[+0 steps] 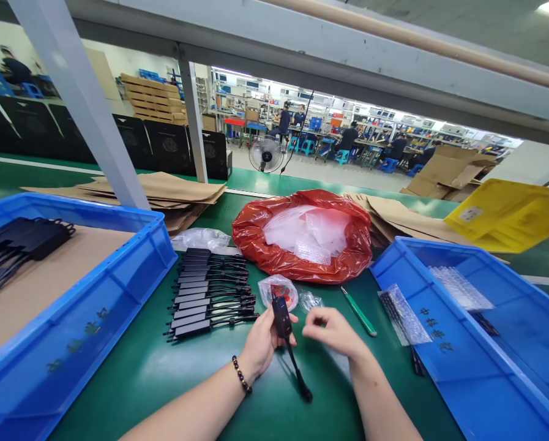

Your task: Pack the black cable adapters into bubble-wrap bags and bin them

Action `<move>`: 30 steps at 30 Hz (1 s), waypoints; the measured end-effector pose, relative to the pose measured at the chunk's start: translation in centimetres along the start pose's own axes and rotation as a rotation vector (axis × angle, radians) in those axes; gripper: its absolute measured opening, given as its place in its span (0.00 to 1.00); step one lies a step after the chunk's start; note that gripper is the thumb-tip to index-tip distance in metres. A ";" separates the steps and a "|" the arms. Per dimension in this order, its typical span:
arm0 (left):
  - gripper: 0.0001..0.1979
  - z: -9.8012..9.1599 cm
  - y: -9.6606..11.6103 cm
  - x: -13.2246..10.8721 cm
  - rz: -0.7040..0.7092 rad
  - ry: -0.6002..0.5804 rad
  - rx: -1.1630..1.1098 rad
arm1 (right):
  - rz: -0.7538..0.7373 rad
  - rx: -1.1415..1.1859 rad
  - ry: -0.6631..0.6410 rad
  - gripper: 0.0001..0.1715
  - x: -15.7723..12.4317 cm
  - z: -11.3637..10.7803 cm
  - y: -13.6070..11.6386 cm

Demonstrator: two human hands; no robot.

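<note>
One black cabled device [281, 315] is gripped in your left hand [261, 343], above the green table [164, 386]; take it as the clock's centre. Your right hand [332, 331] hangs at three o'clock, apart from the device, its fingers curled in; whether they pinch anything small, I cannot tell.

You seem to be preparing or checking this single unit. The next move probably calls for you to hold it steady on the left and bring the right fingertips to it.

Now your counts. At nine to ten o'clock you have one row of similar devices [194, 306], roughly ten, overlapping too closely for an exact figure. Near twelve sit one small clear bag of red pieces [281, 294] and, beyond it, one big red bag [283, 267]. At three: one green cutter [359, 312], then two bubble-wrap sleeves [405, 315]. Two blue bins [95, 312] flank you, at nine and three.
</note>
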State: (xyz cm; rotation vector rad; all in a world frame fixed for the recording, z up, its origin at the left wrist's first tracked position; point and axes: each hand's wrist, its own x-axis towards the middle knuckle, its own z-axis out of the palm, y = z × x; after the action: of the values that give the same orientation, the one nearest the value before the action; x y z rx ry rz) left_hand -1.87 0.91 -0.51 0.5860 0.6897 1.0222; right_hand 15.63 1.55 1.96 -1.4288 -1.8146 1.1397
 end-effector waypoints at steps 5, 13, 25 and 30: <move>0.26 0.3 0.0 -0.4 -0.166 -0.075 -0.073 | 0.236 -0.541 0.654 0.12 1.1 -4.9 4.4; 0.20 -0.1 -0.2 -0.2 -0.291 -0.115 -0.091 | 0.502 -0.717 0.516 0.07 1.5 -6.2 7.2; 0.20 0.0 -0.2 0.0 -0.282 -0.065 -0.116 | -0.197 -0.290 0.379 0.15 0.1 0.6 0.3; 0.20 0.1 -0.6 0.0 -0.234 -0.059 -0.082 | -0.335 -0.536 0.405 0.16 0.0 2.7 -0.9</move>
State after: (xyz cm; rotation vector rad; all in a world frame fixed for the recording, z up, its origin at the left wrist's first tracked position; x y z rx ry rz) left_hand -1.48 0.62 -0.85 0.4507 0.6450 0.8085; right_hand 13.00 0.72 1.47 -1.4225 -2.0264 0.1766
